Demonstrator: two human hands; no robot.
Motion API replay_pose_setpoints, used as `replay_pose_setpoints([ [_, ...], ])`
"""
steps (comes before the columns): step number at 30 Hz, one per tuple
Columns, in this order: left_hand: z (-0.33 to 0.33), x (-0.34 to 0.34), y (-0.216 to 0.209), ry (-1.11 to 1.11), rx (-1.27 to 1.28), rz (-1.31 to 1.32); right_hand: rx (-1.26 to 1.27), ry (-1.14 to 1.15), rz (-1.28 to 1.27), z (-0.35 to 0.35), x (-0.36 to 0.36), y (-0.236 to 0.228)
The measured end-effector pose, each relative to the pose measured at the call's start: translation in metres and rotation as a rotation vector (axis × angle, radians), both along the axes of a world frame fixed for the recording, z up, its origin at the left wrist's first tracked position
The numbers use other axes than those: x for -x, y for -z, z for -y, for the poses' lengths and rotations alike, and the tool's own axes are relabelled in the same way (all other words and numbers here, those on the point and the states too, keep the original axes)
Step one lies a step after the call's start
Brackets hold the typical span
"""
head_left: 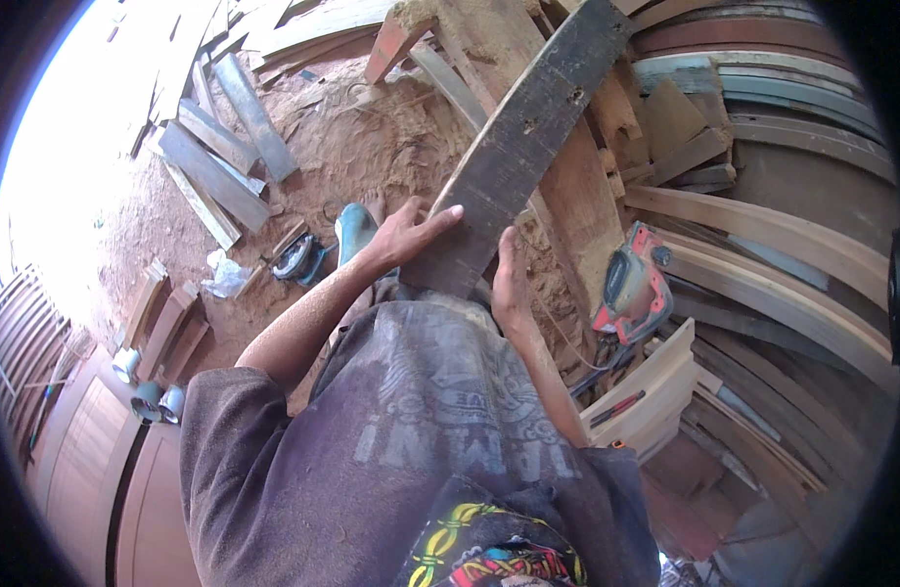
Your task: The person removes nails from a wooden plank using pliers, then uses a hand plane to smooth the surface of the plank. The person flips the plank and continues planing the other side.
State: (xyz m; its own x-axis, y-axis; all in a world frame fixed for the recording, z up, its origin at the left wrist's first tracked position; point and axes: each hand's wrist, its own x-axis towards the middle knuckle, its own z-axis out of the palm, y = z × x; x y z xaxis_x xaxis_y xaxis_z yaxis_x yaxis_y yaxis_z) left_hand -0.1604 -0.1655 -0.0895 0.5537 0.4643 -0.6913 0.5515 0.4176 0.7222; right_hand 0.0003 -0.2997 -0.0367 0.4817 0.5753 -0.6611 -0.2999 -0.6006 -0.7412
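A long dark weathered wooden plank [538, 132] runs forward and rightward from between both hands, the left hand [411, 235] half-curled on its left edge, thumb on top, the right hand [510, 282] at its right edge, grip unclear.

Your long, flat wooden board [514, 152] is dark grey-brown with a pale edge; your faded dark-grey fabric shirt [323, 479] bears lighter print; the black cloth [489, 548] shows yellow loops and red.
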Motion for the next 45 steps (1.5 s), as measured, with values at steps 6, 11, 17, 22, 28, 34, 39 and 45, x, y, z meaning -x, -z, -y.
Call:
replay_pose_setpoints([
  [6, 0.038, -0.036, 0.005, -0.249, 0.456, 0.201, 0.054, -0.533, 0.079, 0.027, -0.042, -0.024],
  [11, 0.087, -0.062, 0.008, -0.466, 0.287, 0.28, -0.113, -0.576, 0.014, 0.057, -0.085, 0.022],
  [17, 0.145, -0.092, 0.025, -0.739, 0.199, 0.302, -0.128, -0.777, -0.02, 0.057, -0.132, 0.019],
  [22, 0.137, -0.12, -0.008, -0.88, 0.248, 0.333, -0.044, -0.888, -0.017, 0.027, -0.16, 0.01],
  [28, 0.096, -0.143, -0.048, -0.926, 0.449, 0.46, -0.299, -0.784, 0.243, -0.005, -0.179, -0.018],
  [34, 0.079, -0.122, -0.137, -0.769, 0.251, 0.918, -0.569, -0.763, -0.062, -0.014, -0.218, -0.143],
  [39, 0.029, -0.124, -0.225, -0.457, -0.136, 1.101, -0.948, -0.609, 0.12, -0.057, -0.204, -0.175],
  [45, 0.007, -0.139, -0.266, -0.541, -0.232, 1.032, -1.027, -0.505, 0.169, -0.093, -0.189, -0.211],
])
